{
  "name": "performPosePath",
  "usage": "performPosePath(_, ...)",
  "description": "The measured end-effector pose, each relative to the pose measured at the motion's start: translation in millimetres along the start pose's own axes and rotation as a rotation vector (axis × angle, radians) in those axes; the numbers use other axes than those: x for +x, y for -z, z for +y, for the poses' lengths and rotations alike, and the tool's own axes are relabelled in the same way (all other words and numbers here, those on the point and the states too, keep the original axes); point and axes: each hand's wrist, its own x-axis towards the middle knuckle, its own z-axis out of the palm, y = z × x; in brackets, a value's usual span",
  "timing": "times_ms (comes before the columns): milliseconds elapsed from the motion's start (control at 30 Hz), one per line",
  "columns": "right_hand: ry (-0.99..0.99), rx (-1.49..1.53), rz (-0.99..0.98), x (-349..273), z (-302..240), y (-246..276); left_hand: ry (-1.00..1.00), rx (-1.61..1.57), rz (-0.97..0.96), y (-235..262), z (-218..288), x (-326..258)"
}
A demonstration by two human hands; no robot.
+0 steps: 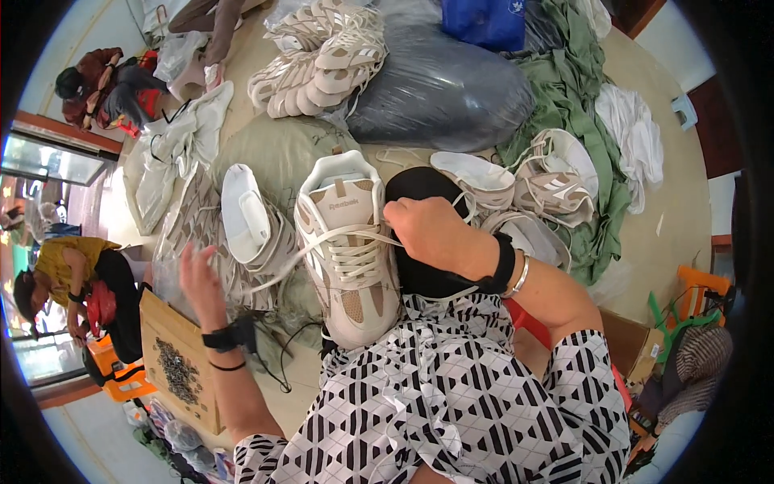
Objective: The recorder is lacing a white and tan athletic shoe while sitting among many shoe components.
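Note:
A beige and white sneaker point(343, 250) rests toe toward me on my lap, its tongue upright and its laces threaded through the eyelets. My right hand point(431, 238) is closed at the sneaker's right side, pinching a cream shoelace point(351, 232) that crosses the tongue. The lace's other end trails left of the sneaker, toward my left hand point(203, 282). That hand is raised, somewhat blurred, with its fingers apart and no lace visible in them. Under my right hand lies a black pad or cloth point(419, 270) over my knee.
More sneakers stand left point(246, 214), right point(556, 181) and in a stack ahead point(322, 60). Beyond are a dark plastic-wrapped bundle point(443, 85), green cloth point(576, 105) and a blue bag point(484, 22). A cardboard sheet point(165, 323) carries small dark pieces. Two people sit at left.

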Motion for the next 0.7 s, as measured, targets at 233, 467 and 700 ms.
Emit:
performPosePath(233, -0.147, 0.212, 0.059, 3, 13, -1, -0.097, -0.017, -0.373, -127, 26, -66)
performPosePath(467, 0.443, -0.112, 0.168, 21, 26, 24, 0.052, -0.261, -0.554, -151, 20, -76)
performPosePath(700, 0.517, 0.064, -0.111, 38, 39, 26, 0.118, -0.192, -0.512, -156, 13, -79)
